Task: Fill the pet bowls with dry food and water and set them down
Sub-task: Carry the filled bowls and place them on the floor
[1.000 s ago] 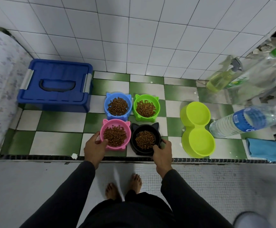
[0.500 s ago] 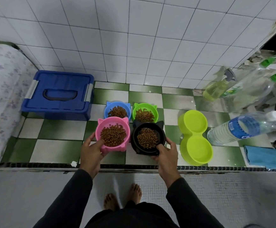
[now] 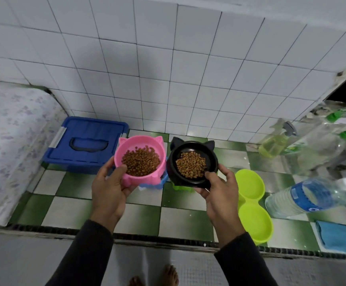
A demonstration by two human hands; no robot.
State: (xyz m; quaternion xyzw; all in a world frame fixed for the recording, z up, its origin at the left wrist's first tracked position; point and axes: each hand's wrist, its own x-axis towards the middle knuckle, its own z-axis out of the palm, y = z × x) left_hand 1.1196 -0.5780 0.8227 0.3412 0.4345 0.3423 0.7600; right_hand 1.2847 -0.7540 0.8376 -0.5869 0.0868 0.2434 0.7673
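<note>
Gripping kibble-filled pink bowl and black bowl, both hands hide two bowls beneath.

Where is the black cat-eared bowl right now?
In the head view it sits just right of centre, the black bowl held up in the right hand, beside the pink bowl held in the left hand.

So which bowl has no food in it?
The lime-green double bowl on the checkered ledge. Both its cups are bare, while the pink bowl and black bowl hold brown kibble.
</note>
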